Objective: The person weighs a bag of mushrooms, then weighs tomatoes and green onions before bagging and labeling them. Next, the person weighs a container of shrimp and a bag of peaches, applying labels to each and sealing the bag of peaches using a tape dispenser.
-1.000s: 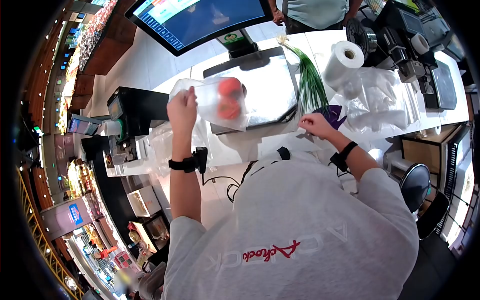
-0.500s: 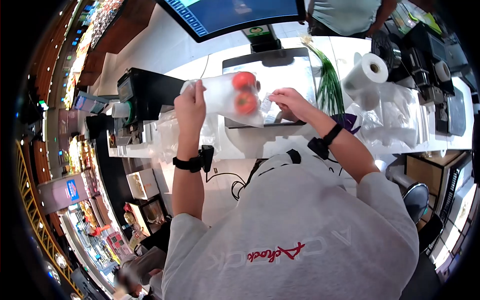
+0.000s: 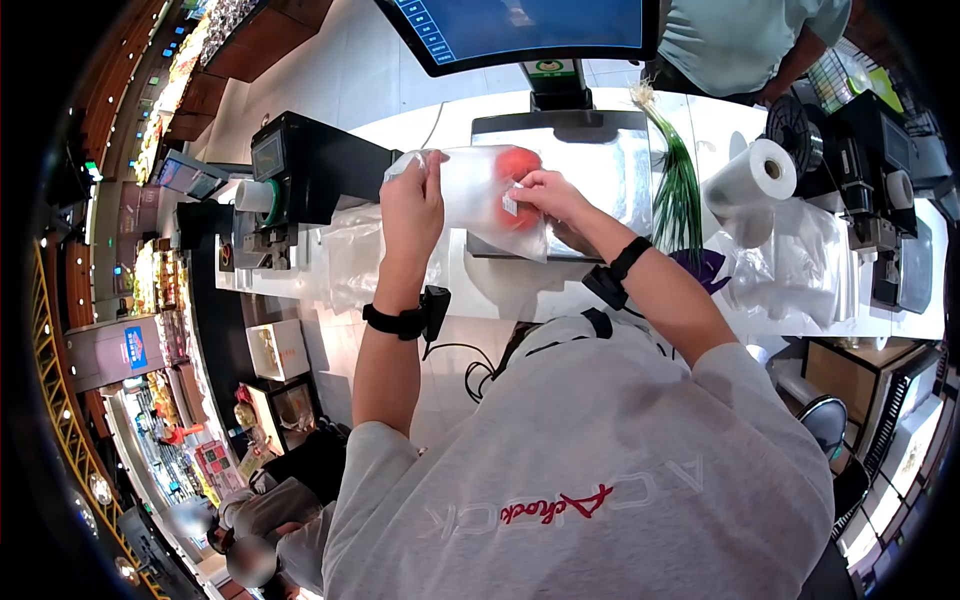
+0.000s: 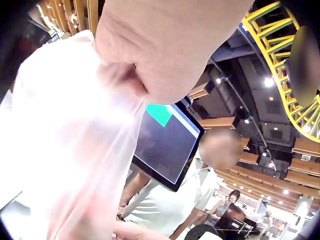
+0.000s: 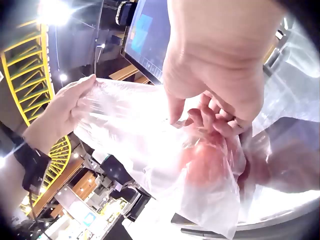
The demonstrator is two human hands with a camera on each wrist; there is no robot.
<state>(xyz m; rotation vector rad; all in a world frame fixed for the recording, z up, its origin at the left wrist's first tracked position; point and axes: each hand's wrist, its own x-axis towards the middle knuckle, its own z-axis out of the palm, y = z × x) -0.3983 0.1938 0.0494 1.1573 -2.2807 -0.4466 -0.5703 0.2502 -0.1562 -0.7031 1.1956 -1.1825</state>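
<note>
My left hand (image 3: 414, 208) grips the gathered top of a clear plastic bag (image 3: 468, 188), which stretches out to the right over the scale (image 3: 622, 190). Red tomatoes (image 3: 517, 161) fill its far end, blurred by the plastic. At that end, my right hand (image 3: 556, 196) holds a small white label (image 3: 510, 204) against the bag, over the lower tomato. In the right wrist view its fingers (image 5: 215, 117) are curled close against the plastic. The left wrist view shows the bag (image 4: 75, 130) hanging from the left fist.
Green onions (image 3: 680, 190) lie right of the scale, near a purple item (image 3: 700, 268). Further right are a plastic roll (image 3: 752, 172) and flat bags (image 3: 795, 260). A monitor (image 3: 530, 30) rises behind the scale; a black printer (image 3: 320, 165) stands left. Someone (image 3: 735, 45) stands across the counter.
My right hand has moved left from beside the green onions, bringing the white label onto the bag. The bag stays in my left hand; the head view has shifted.
</note>
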